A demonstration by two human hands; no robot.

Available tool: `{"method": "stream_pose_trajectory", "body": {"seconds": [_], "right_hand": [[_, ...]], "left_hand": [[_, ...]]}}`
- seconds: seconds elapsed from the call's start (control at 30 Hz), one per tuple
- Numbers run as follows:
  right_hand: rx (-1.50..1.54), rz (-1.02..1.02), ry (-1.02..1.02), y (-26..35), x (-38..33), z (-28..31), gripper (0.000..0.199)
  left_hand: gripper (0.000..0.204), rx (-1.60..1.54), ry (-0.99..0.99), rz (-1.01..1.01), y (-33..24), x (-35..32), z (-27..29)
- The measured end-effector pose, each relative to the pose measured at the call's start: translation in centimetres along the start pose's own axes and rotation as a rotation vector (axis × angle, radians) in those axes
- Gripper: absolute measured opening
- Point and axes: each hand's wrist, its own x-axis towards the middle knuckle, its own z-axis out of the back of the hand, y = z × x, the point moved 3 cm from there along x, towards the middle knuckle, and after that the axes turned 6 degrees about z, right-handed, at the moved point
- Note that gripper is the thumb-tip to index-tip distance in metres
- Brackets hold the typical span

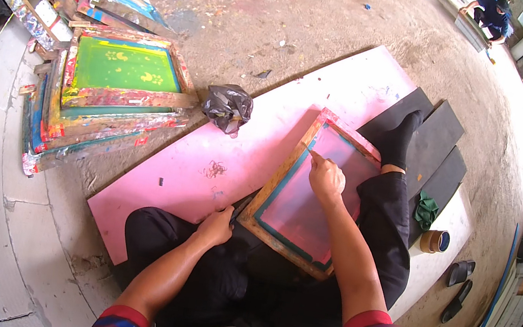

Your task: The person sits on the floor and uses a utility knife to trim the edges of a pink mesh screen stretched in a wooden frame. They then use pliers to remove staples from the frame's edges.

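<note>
A wood-framed printing screen [288,168] with pale pinkish mesh and a teal border leans tilted across my lap and legs. Over its mesh, close to the left rail, is my right hand [327,179]. Its fingers are pinched together at the teal border, and whatever may be in them is too small to make out. My left hand [216,226] is closed beside the frame's lower left side, above my knee. A dark, narrow thing shows at its fingers, of a kind I cannot tell.
Under the screen lies a pink board [205,175] bearing a crumpled black plastic bag [228,109]. Stacked screens [129,67] stand at left. Black sheets [439,140], a green cloth [426,210] and a jar [434,241] are at right. A person [493,19] crouches far off.
</note>
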Motion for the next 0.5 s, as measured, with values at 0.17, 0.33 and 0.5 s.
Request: {"method": "stream_pose_trajectory", "body": {"seconds": [0.17,0.33,0.5], "right_hand": [[-0.008,0.024,0.024,-0.7,0.0,-0.6,0.034],[-0.158,-0.007,0.043,0.8,-0.2,-0.2,0.032],[-0.100,-0.033,0.059,1.1,0.1,-0.4,0.033]], "left_hand": [[0.038,-0.005,0.019,0.005,0.0,0.1,0.0],[0.039,0.003,0.022,0.002,0.3,0.2,-0.3],[0.040,0.010,0.018,0.002,0.1,0.1,-0.1]]}}
